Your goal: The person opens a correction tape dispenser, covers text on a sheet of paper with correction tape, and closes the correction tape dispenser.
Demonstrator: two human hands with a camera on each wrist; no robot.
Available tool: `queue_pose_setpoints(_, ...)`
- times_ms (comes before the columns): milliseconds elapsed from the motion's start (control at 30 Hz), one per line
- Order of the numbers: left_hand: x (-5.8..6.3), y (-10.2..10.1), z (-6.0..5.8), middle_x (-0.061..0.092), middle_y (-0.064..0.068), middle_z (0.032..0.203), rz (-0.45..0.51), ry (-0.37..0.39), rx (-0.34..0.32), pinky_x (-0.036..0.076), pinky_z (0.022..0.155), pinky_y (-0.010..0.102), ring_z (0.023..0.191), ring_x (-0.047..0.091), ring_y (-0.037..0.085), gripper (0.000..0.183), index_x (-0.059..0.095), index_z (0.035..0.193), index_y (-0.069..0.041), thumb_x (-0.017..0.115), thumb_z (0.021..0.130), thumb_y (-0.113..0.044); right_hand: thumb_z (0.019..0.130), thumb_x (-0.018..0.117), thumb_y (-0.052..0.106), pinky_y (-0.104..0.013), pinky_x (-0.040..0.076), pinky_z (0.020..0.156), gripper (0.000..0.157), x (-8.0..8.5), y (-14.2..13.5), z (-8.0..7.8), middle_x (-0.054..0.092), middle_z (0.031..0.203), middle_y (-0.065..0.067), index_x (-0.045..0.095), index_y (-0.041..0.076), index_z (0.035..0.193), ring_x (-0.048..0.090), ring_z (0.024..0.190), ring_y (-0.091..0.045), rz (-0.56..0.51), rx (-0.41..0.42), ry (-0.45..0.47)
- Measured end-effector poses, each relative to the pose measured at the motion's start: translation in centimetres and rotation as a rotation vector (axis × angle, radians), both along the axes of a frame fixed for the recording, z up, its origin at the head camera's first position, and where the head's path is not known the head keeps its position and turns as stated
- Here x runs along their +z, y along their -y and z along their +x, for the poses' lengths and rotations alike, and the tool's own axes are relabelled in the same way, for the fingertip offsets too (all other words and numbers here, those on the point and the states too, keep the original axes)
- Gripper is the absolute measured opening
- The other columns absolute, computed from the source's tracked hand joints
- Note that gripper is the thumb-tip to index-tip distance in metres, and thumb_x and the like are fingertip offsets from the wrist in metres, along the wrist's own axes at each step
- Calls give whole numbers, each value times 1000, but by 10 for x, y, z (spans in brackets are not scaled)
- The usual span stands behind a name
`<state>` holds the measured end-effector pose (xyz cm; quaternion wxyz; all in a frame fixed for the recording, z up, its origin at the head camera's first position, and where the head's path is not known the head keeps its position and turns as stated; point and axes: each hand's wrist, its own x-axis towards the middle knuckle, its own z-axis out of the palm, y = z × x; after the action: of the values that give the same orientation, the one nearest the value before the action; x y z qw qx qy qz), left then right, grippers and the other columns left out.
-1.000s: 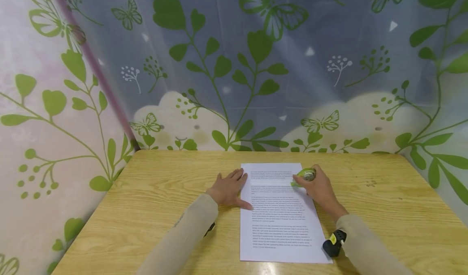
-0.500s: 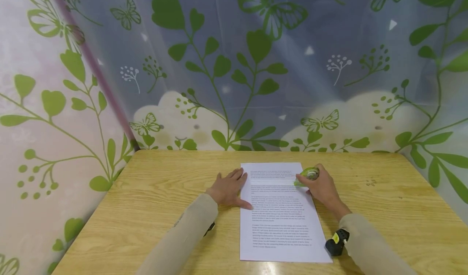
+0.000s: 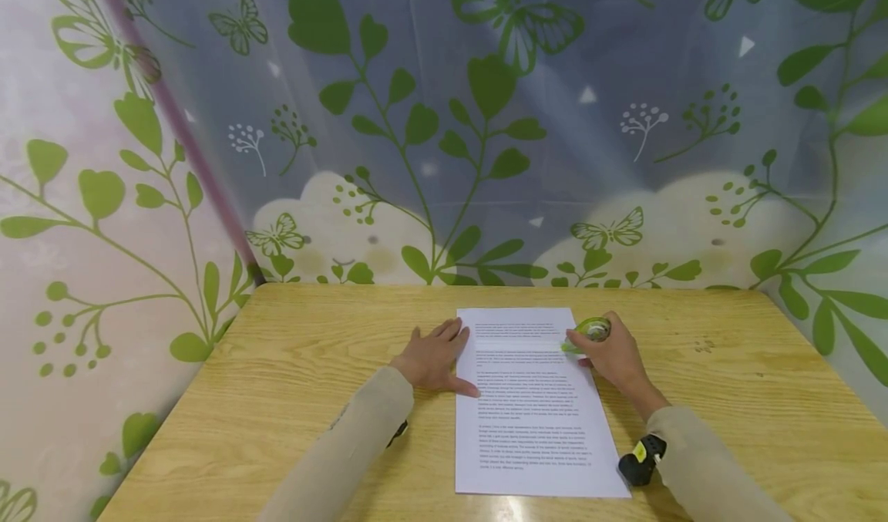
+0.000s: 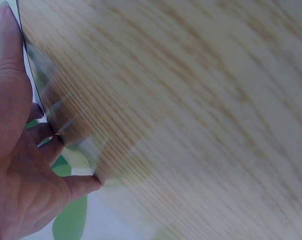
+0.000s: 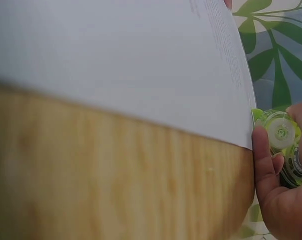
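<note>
A sheet of printed paper (image 3: 536, 485) lies lengthwise on the table. My left hand (image 3: 432, 360) rests with spread fingers over its left edge, thumb on the text; the left wrist view shows the same hand (image 4: 20, 190) against the tabletop. In my right hand (image 3: 617, 362) I grip a green, see-through correction tape dispenser (image 3: 595, 327). Its tip is low at the sheet's right edge, level with a white band between the upper paragraphs. From the right wrist, the round reel of the dispenser (image 5: 281, 132) shows between thumb and fingers; whether the tip touches paper is unclear.
The wooden table (image 3: 305, 337) extends to both sides of the sheet. Behind it hangs a blue curtain (image 3: 416, 159) printed with leaves and butterflies. A black device (image 3: 640, 462) is strapped at the right wrist, over the sheet's lower right edge.
My right hand has slid a little to the right with the correction tape dispenser, out toward the sheet's edge. The left hand and the paper have kept their places.
</note>
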<state>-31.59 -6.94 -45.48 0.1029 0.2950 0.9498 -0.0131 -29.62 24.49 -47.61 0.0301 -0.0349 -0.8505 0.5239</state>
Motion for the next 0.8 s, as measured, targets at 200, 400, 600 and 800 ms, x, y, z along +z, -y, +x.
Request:
queue_pose_setpoints(200, 1, 0, 0, 12, 9, 159, 1, -5, -6, 21, 103, 64, 144, 10, 23, 113, 19, 153, -10, 52, 72, -81, 87, 70, 39, -28, 54, 62, 60, -2, -1, -1, 58, 101, -21, 38, -3, 115, 69, 68, -22, 7, -14, 8)
queue_pose_setpoints(400, 1, 1, 1, 12, 9, 159, 7, 6, -10, 20, 104, 65, 144, 10, 23, 113, 19, 153, -10, 52, 72, -81, 88, 66, 44, -29, 55, 68, 65, -7, -9, -1, 53, 103, -17, 36, -1, 124, 66, 73, -15, -228, -55, 57)
queue_pose_setpoints(600, 2, 1, 1, 11, 9, 159, 22, 17, -4, 19, 104, 65, 144, 9, 23, 112, 18, 154, -10, 53, 73, -79, 87, 63, 52, -26, 54, 67, 67, -4, -17, -2, 47, 86, -8, 35, 5, 125, 63, 67, -11, -404, -122, 117)
queue_pose_setpoints(800, 1, 1, 0, 11, 9, 159, 23, 19, -3, 20, 104, 65, 144, 9, 23, 112, 18, 153, -9, 54, 73, -79, 87, 64, 50, -25, 53, 64, 69, 3, 4, -1, 49, 78, -5, 36, 3, 129, 57, 64, -10, -349, -157, 129)
